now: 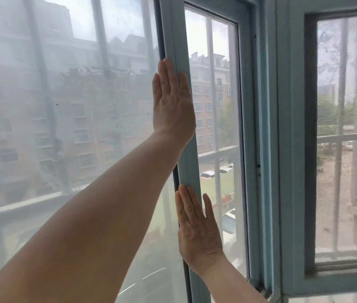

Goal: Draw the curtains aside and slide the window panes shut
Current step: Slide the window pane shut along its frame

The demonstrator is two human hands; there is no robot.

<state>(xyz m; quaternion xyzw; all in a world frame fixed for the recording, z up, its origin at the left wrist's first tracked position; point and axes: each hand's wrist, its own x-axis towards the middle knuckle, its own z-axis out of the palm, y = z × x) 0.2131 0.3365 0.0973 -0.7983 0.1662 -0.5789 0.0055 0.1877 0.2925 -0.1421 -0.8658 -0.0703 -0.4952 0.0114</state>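
Pale-blue window pane point(187, 162) stands just short of the jamb point(252, 127), gap on its rt, w/ left hand point(173, 101) high & right hand point(197, 226) low, both open, fingers straight, flat on its edge, prob. so it slides evenly w/o jamming.

The left hand point(173, 101), near centre, and the right hand point(197, 232), toward 5 o'clock, press flat, fingers straight, on the blue stile point(172, 29) of the hazy window pane point(75, 106), seemingly not fully closed.

Pale blue side window point(293, 149), outdoor bars point(210, 84), apartment blocks point(202, 101), parked cars point(208, 173), hazy daylight
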